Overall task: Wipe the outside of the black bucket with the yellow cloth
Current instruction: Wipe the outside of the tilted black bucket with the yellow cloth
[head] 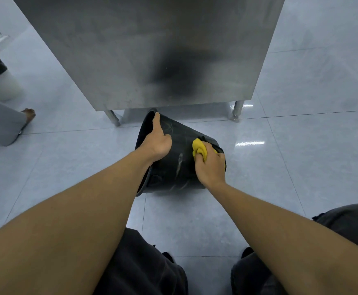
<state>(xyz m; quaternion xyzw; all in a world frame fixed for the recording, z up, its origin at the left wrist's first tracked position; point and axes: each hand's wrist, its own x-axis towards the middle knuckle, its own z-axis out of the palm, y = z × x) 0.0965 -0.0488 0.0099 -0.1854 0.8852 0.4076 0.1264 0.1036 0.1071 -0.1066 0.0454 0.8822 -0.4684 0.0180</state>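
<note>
Head cam: bucket (173, 167) tipped on floor (280, 167); L hand (159, 143) fingers grip rim, R hand (211, 167) fingers clutch cloth (199, 149) against its side.

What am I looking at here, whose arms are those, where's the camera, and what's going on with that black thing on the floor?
The camera sits on a person's head, looking down at their own arms. A black bucket lies tipped on its side on the tiled floor, in front of a steel cabinet. The left hand steadies the bucket near its rim. The right hand presses a bunched yellow cloth against the bucket's outside near its base. Another person's foot shows at the left.
</note>
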